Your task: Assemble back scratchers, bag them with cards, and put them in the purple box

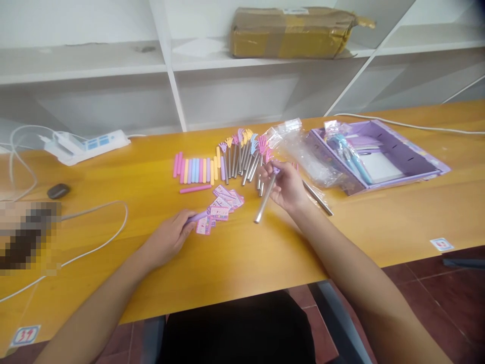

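Orange-yellow wood grain covers the tabletop point(227, 273), which backs onto white shelving point(235, 86) holding a taped cardboard box point(295, 33); dark red floor tiles point(435, 298) show below the front edge. The left hand point(172, 235) grips a purple stick point(197, 217), its far end at a loose spread of pink-and-purple cards point(222, 207). The right hand point(288, 187) is closed round the upper end of a metal rod point(266, 199), which slants down towards the person.

Beyond them lie a row of pastel sticks point(199, 171), one pink stick point(195, 189) crosswise in front, and a cluster of rods with hand-shaped heads point(242, 156), partly hidden by the right hand. Clear plastic bags point(310, 156) crowd the space between that cluster and a purple tray point(428, 155) containing packaged items. At left are a white power strip point(94, 144), a small black object point(58, 190) and a trailing white cable point(108, 240); pixelation hides whatever is beside them.
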